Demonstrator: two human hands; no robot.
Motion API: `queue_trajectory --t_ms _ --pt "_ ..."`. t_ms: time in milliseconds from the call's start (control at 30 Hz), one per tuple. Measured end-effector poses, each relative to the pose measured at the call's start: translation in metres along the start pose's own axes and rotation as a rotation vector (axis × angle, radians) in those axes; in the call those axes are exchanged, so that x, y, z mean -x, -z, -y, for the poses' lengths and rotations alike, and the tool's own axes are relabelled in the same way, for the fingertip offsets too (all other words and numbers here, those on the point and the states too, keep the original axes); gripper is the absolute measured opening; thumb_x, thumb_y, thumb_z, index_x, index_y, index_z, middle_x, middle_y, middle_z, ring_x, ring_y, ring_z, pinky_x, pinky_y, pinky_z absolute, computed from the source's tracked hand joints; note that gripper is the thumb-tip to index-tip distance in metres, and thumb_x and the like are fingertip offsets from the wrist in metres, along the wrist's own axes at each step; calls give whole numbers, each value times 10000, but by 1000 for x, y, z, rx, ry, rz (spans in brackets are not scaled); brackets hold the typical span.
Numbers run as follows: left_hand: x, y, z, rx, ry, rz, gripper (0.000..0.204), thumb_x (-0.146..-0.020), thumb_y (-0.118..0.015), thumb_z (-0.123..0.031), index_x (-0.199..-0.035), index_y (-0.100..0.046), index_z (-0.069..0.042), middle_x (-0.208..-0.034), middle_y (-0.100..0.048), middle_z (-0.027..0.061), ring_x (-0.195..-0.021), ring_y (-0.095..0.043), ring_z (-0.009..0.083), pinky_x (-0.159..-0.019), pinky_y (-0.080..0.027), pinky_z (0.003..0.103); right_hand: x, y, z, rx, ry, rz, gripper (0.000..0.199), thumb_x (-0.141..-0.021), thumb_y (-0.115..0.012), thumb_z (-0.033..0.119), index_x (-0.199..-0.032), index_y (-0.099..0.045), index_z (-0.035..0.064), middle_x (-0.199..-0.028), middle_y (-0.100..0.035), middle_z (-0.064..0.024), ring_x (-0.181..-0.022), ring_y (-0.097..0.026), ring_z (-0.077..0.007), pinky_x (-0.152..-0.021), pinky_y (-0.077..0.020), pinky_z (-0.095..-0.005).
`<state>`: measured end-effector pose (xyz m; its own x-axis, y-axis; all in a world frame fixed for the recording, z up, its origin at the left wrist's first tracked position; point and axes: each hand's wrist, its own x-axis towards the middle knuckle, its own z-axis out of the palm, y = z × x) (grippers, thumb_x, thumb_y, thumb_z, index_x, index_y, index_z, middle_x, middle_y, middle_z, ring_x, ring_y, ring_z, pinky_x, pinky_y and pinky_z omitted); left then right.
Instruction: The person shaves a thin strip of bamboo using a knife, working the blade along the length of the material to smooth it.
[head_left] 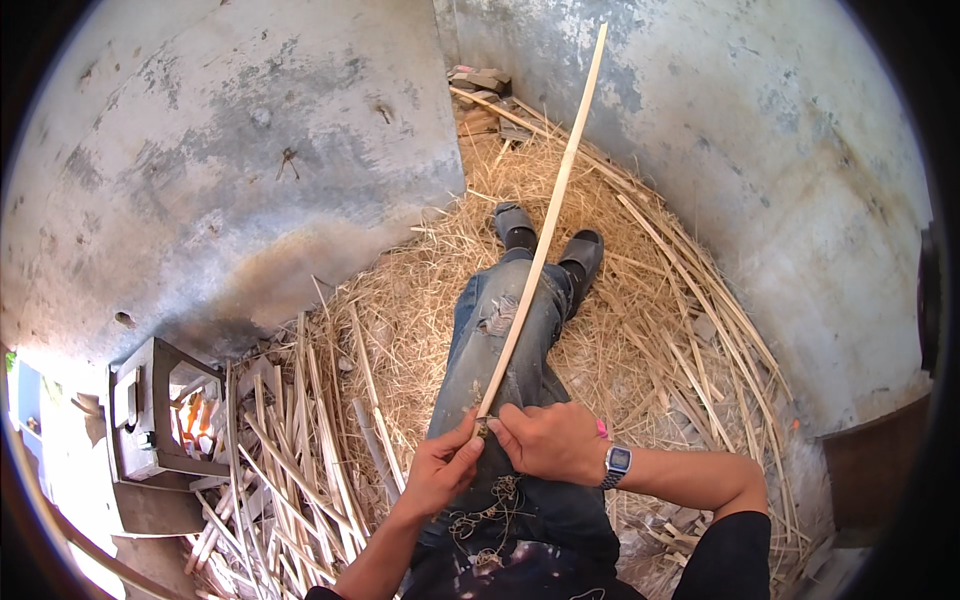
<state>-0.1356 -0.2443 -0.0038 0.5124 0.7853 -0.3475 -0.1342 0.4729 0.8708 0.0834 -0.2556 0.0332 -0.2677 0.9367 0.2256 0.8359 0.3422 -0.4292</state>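
Note:
A long, pale bamboo strip (550,220) runs from my lap up and away past my feet, leaning to the right. Its near end is pinched between the fingers and thumb of my left hand (440,470). My right hand (552,440) is closed right beside that end, its thumb close to the left fingertips. Something small and dark shows between the hands, too small to name. Tangled thin string or fibre (490,515) lies on my lap below them. My legs in worn jeans (500,320) stretch out under the strip.
Shavings (400,290) cover the floor around my legs. Many split strips (310,440) lie piled at the left, and more long strips (690,270) line the right wall. A dark box-shaped frame (165,410) stands far left. Grey walls (250,150) enclose the space.

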Motion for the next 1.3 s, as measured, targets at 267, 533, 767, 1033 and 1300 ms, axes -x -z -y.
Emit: queue_trajectory --t_ms 267,533,767,1033,1300 --pt "3 -15 2 -185 -67 -79 558 -1051 -713 -149 -1569 -525 -62 -719 -558 -66 -537 -431 20 -478 -323 225 -70 40 -97 151 -266 -386 352 -1084 -552 325 -842 -578 71 -600 -635 -193 -542 -656 -428 -478 -503 -528" --pt "1 -14 2 -187 -14 -109 584 -1027 -742 -128 -1564 -529 -43 -861 -615 -92 -643 -455 -2 -542 -367 201 -4 4 -28 35 -54 -143 347 -1064 -607 312 -792 -559 101 -582 -594 -159 -486 -605 -394 -440 -439 -489" --pt "9 -20 -11 -234 3 -69 617 -1032 -729 -119 -1602 -494 -99 -929 -627 -78 -671 -479 10 -571 -406 198 -9 17 -34 -252 -126 -84 368 -1030 -665 332 -806 -573 54 -587 -607 -132 -510 -623 -349 -488 -459 -460" --pt "14 -22 -23 -348 -27 10 663 -1058 -702 -172 -1647 -408 -96 -964 -676 -17 -742 -582 35 -620 -482 218 -29 16 -49 -681 -350 -74 330 -988 -741 262 -827 -624 -1 -621 -535 -33 -573 -468 -106 -529 -387 -336" --pt "43 12 -24 -331 92 143 561 -1080 -661 -175 -1585 -467 -26 -978 -727 49 -806 -645 61 -645 -521 224 -54 14 -75 -684 -325 -491 315 -1008 -718 202 -802 -582 7 -601 -504 -21 -553 -422 -89 -507 -353 -332"
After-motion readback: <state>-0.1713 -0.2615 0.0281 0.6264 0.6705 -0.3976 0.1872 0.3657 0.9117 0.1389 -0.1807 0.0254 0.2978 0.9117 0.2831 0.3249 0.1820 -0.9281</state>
